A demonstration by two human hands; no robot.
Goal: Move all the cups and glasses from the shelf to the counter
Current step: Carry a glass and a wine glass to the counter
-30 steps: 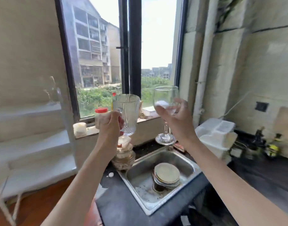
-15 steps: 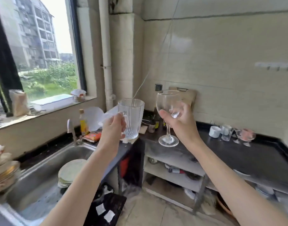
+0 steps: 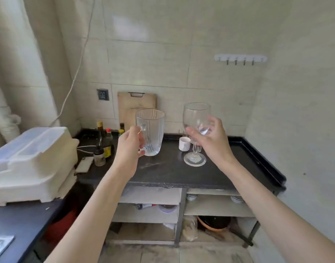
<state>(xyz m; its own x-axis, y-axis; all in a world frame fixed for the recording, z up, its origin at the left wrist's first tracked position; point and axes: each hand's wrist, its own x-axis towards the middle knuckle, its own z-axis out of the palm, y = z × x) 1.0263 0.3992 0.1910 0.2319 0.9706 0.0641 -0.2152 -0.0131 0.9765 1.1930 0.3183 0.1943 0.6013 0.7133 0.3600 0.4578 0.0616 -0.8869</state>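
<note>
While left hand grips glass mug, right hand fingers clasp wine glass, above counter

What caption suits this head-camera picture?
Left hand holds a glass mug, right hand a wine glass, above the counter.

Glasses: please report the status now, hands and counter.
Left hand grips glass mug by handle. Right hand holds wine glass by bowl. Both above counter. White cup behind.

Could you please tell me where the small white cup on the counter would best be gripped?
Probably around its straight side wall, coming from above and the front: the white cup stands upright, and no handle shows. The wine glass hangs close on its right.
</note>
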